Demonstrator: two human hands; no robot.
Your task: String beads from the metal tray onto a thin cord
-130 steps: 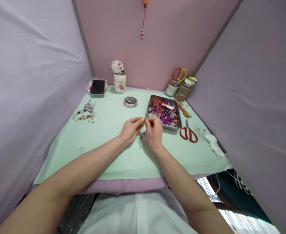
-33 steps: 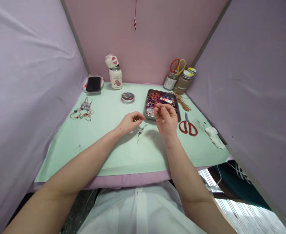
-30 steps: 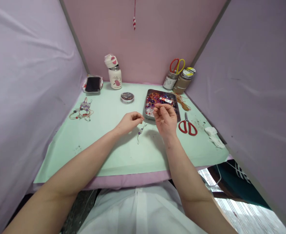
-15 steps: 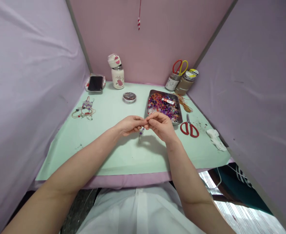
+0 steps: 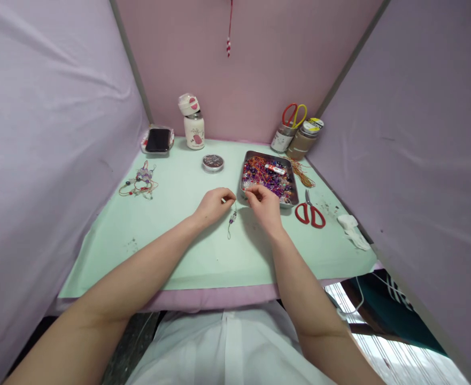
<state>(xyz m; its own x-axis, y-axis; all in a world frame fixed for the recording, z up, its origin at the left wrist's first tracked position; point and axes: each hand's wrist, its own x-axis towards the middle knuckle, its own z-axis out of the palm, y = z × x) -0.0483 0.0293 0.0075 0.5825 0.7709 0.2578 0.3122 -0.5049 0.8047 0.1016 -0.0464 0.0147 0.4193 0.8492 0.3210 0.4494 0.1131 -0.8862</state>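
Note:
My left hand rests on the green mat, its fingers pinched on a thin cord with purple beads that hangs down from the pinch onto the mat. My right hand is closed in a pinch a short way to the right, at the near left corner of a metal tray heaped with purple and orange beads. What its fingertips hold is too small to make out. A small gap separates the two hands.
Red scissors lie right of the tray, white cloth scraps beyond. At the back stand a white bottle, a phone, a round tin and two jars with scissors. Finished bead strings lie left.
Half a second ago my fingertips met over the beaded cord; now my right hand has drawn away to the tray's near corner. The left hand keeps its pinch on the cord.

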